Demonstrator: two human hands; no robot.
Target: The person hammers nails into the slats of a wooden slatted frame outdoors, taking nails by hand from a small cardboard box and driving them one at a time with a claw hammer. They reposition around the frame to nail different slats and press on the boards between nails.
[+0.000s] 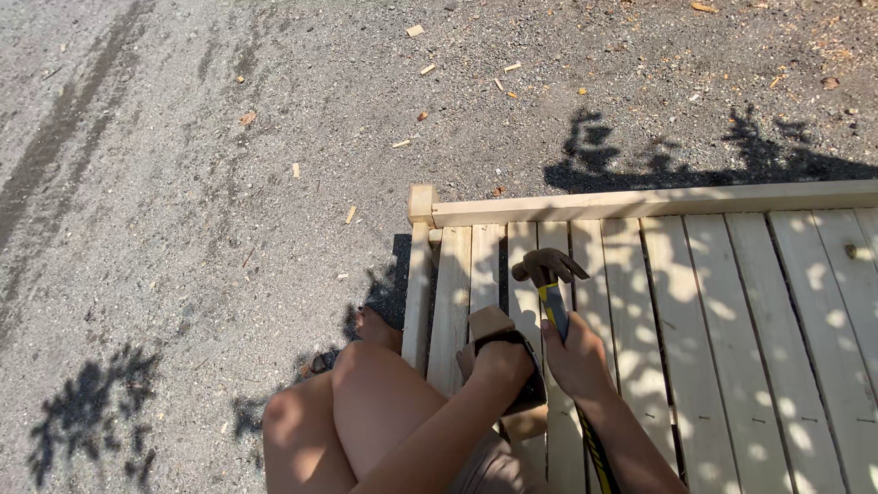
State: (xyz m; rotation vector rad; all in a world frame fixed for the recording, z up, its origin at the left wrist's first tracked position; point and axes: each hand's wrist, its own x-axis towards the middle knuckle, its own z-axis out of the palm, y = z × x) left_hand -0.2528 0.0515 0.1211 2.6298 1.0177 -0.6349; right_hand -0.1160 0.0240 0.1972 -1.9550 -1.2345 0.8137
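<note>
Bare knees fill the bottom of the view, bent over the edge of a slatted wooden panel that lies flat on gravel ground. Just beyond them, the right hand has its fingers wrapped tight round the yellow-and-black handle of a claw hammer, whose dark head rests on a slat a little further out, claw pointing right. Beside it, the left hand is curled round a dark strap and presses a small wooden block against the slats; whether those fingers grip the block itself cannot be told. A raised rail runs along the panel's far edge, ending at a short corner post. Wood chips are scattered over the gravel beyond, under dappled leaf shadows.
</note>
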